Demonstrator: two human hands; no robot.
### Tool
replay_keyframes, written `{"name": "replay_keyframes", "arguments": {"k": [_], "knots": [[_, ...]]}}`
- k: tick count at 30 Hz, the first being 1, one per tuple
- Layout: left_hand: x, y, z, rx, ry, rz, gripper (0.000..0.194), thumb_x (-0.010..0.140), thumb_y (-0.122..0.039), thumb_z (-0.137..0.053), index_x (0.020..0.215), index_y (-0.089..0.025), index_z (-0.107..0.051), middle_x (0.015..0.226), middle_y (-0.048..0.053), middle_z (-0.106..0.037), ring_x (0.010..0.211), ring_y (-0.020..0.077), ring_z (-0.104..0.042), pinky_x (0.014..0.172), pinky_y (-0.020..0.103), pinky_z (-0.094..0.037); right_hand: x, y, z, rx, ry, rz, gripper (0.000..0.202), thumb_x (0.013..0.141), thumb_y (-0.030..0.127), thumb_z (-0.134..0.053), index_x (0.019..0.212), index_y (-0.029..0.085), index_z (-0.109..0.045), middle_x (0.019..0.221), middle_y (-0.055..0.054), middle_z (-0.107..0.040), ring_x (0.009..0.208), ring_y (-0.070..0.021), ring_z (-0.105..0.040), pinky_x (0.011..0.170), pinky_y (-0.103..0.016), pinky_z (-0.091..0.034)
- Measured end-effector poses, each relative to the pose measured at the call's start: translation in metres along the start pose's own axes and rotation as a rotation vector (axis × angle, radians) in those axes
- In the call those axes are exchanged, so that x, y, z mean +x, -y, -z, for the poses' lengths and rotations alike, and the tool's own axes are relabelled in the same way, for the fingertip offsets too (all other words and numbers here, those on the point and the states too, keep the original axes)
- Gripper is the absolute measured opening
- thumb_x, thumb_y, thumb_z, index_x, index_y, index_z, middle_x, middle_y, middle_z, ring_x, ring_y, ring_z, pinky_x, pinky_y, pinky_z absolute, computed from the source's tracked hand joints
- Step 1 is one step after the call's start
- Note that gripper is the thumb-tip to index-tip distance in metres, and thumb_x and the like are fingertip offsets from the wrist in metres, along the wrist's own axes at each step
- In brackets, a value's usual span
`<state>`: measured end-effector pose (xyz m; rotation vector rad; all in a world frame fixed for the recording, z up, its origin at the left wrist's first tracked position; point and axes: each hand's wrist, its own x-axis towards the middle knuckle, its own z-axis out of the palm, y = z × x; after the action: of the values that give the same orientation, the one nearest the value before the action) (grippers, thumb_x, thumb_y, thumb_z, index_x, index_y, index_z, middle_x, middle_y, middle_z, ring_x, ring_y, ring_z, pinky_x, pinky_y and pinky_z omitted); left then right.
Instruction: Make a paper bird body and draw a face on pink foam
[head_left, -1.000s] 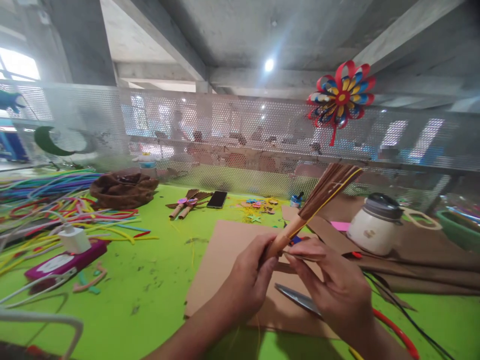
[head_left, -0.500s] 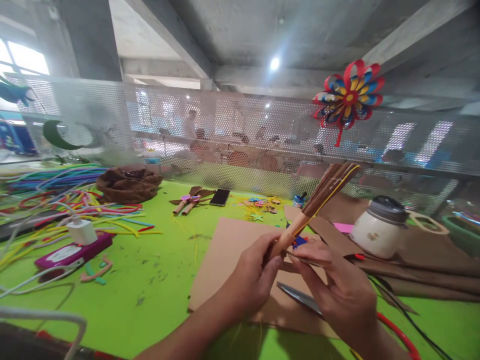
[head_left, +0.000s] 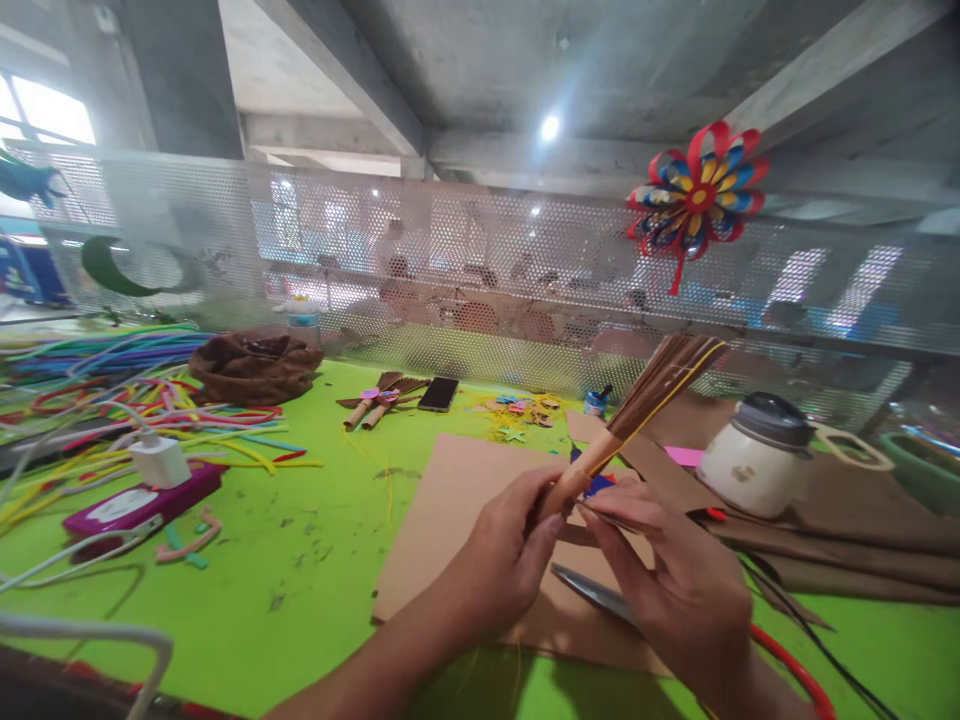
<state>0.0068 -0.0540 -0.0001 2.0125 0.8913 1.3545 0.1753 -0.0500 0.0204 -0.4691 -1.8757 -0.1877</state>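
Note:
My left hand (head_left: 510, 550) is closed around the lower handle of a small brown paper broom (head_left: 649, 390), which tilts up to the right with its fringed end away from me. A yellow string runs along the broom. Beside the handle, my right hand (head_left: 675, 560) pinches a thin brown strip between thumb and fingers. Under the hands lies a brown cardboard sheet (head_left: 450, 520). Scissors (head_left: 592, 592) rest on it, their handles hidden by my right hand.
A white jar (head_left: 750, 465) and brown paper (head_left: 862, 500) are at right. Further back lie a phone (head_left: 439, 394), two small brooms (head_left: 379, 400) and star cutouts (head_left: 514, 435). Left are a power bank (head_left: 142, 505), a brown cloth bag (head_left: 255, 368) and colored pipe cleaners (head_left: 120, 350).
The fringed end of the broom has dipped slightly and shifted a little to the right. Both hands keep nearly the same place and grip.

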Motion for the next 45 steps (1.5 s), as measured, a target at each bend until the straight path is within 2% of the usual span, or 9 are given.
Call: {"name": "replay_keyframes", "arguments": {"k": [10,15,24,30,38,45], "knots": [[0.0,-0.004,0.0,-0.055,0.026,-0.002,0.039,0.088,-0.013,-0.052,0.127,-0.019,-0.047,0.116,0.006,-0.06,0.102,0.0176,-0.056,0.091,0.032,-0.046,-0.004,-0.001,-0.003,-0.014,-0.031,0.012,0.024,0.082,-0.002,-0.058,0.098,0.017,-0.06,0.081,-0.005,-0.067,0.081,-0.0141,-0.066,0.074,-0.023,-0.053],[0.0,-0.007,0.001,-0.004,0.017,-0.008,0.034,0.091,-0.019,-0.051,0.124,-0.019,-0.048,0.111,0.005,-0.06,0.096,0.0152,-0.056,0.087,0.028,-0.046,-0.007,-0.002,-0.006,0.021,-0.045,0.009,0.025,0.081,-0.002,-0.059,0.098,0.016,-0.061,0.083,-0.006,-0.068,0.084,-0.0139,-0.066,0.079,-0.023,-0.053],[0.0,-0.001,-0.003,0.059,-0.041,0.01,0.029,0.094,-0.024,-0.05,0.123,-0.019,-0.051,0.113,0.008,-0.063,0.099,0.0178,-0.058,0.088,0.03,-0.046,-0.011,0.001,-0.008,0.005,-0.064,0.025,0.027,0.081,-0.003,-0.059,0.099,0.016,-0.06,0.085,-0.005,-0.068,0.083,-0.0139,-0.065,0.079,-0.024,-0.053],[0.001,-0.004,-0.003,0.047,-0.043,0.004,0.026,0.095,-0.023,-0.048,0.12,-0.019,-0.053,0.109,0.006,-0.064,0.096,0.0159,-0.059,0.086,0.027,-0.046,-0.01,0.002,-0.007,-0.016,-0.064,-0.005,0.025,0.081,-0.002,-0.06,0.097,0.017,-0.06,0.084,-0.005,-0.068,0.083,-0.0136,-0.065,0.079,-0.023,-0.053],[0.002,-0.001,-0.002,0.049,-0.03,0.001,0.026,0.095,-0.022,-0.047,0.119,-0.017,-0.053,0.109,0.006,-0.064,0.097,0.0161,-0.059,0.086,0.027,-0.046,-0.009,0.001,-0.011,0.014,-0.075,-0.019,0.026,0.079,-0.004,-0.06,0.095,0.016,-0.06,0.08,-0.005,-0.066,0.077,-0.0137,-0.064,0.071,-0.025,-0.052],[0.003,-0.001,-0.002,0.01,-0.025,0.018,0.025,0.095,-0.022,-0.047,0.119,-0.017,-0.054,0.109,0.006,-0.064,0.095,0.0153,-0.059,0.086,0.026,-0.046,-0.006,0.0,-0.011,0.002,-0.042,-0.01,0.024,0.081,-0.004,-0.059,0.096,0.013,-0.06,0.082,-0.008,-0.066,0.084,-0.0152,-0.064,0.078,-0.026,-0.051]]}}
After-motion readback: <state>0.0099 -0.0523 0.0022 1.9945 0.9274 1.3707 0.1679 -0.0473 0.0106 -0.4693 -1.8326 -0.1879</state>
